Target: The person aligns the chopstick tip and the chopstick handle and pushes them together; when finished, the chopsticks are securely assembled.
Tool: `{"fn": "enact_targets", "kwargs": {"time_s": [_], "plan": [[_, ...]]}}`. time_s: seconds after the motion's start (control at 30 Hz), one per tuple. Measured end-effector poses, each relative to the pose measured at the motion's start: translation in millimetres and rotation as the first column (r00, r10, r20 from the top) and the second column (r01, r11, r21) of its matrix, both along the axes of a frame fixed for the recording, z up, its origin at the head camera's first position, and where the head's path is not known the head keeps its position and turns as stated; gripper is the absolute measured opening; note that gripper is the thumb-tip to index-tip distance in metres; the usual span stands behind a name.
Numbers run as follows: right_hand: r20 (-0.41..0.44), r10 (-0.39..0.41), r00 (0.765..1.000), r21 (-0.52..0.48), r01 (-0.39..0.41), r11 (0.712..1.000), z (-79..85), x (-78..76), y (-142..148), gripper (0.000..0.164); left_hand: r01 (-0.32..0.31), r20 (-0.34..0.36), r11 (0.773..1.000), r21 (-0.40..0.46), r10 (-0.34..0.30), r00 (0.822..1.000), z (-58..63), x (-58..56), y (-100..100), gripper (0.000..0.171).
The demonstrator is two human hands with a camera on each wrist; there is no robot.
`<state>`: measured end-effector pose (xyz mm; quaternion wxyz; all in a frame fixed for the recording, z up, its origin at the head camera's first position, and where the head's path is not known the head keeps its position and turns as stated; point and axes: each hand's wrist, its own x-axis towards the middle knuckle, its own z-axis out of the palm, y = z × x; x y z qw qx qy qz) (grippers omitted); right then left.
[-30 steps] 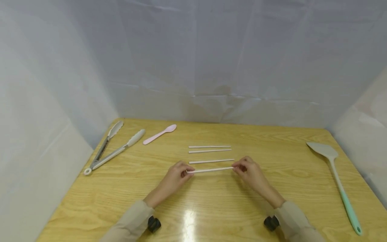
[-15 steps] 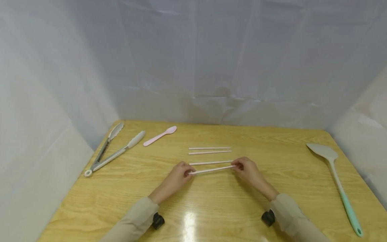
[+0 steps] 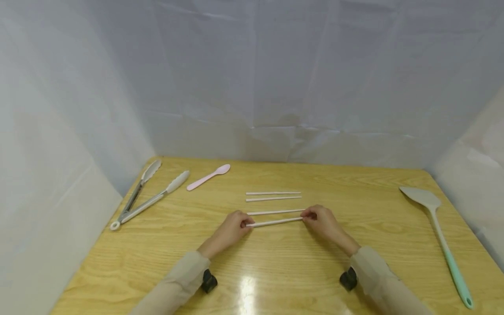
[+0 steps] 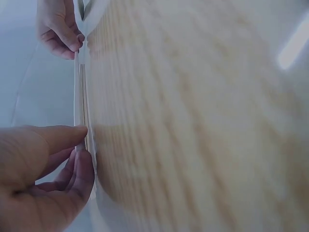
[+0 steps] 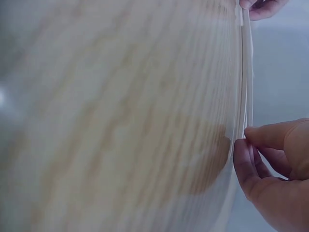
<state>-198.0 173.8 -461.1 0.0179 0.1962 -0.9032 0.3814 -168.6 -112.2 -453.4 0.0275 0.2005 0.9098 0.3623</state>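
Note:
In the head view, a thin pale pink chopstick [image 3: 275, 222] spans both hands, lying nearly level from left to right. My left hand [image 3: 230, 229] pinches its left end between thumb and fingers. Its right end is pinched by my right hand [image 3: 324, 224]. The left wrist view shows the left thumb and fingertips [image 4: 82, 162] closed on the stick, close over the table. Just behind it lies a second chopstick [image 3: 275, 212], roughly parallel, its ends near the fingers of both hands. Two more chopsticks, a rear one [image 3: 271, 193] and a nearer one [image 3: 273, 199], lie farther back side by side.
Metal tongs [image 3: 143, 205] with pale tips lie spread at the left of the wooden table [image 3: 189, 288]. A pink spoon [image 3: 208, 177] lies at the back left. A spatula [image 3: 437, 223] with a green handle lies at the right. Pale sheets [image 3: 275, 78] surround the table's back and sides.
Both forearms have shifted slightly inward and forward while the hands keep their pinch. The held chopstick's right end sits a little closer to the chopstick behind it. The view has tilted slightly.

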Motion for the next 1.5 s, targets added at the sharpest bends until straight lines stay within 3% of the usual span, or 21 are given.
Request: {"fn": "enact_targets", "kwargs": {"time_s": [0.2,0.5,0.83,1.5], "plan": [[-0.015,0.013,1.000,0.047,-0.013,0.999,1.0,-3.5,0.5,0.006,-0.017,0.027,1.000,0.008,0.016,1.000,-0.9,-3.1,-0.1,0.007],[-0.010,0.053,0.999,0.106,-0.051,0.993,-0.7,-11.2,1.4,0.005,-0.011,-0.001,1.000,0.017,0.011,1.000,-0.5,-6.9,1.3,0.006],[0.040,0.032,0.999,0.100,-0.036,0.994,-0.9,-12.5,1.0,0.005,-0.091,0.012,0.995,0.046,0.091,0.996,-1.9,-5.1,0.3,0.006],[0.129,0.009,0.992,0.057,-0.016,0.998,-2.9,-15.9,5.2,0.006,-0.139,0.068,0.989,0.050,0.135,0.989,-3.8,-7.8,0.4,0.007]]}}
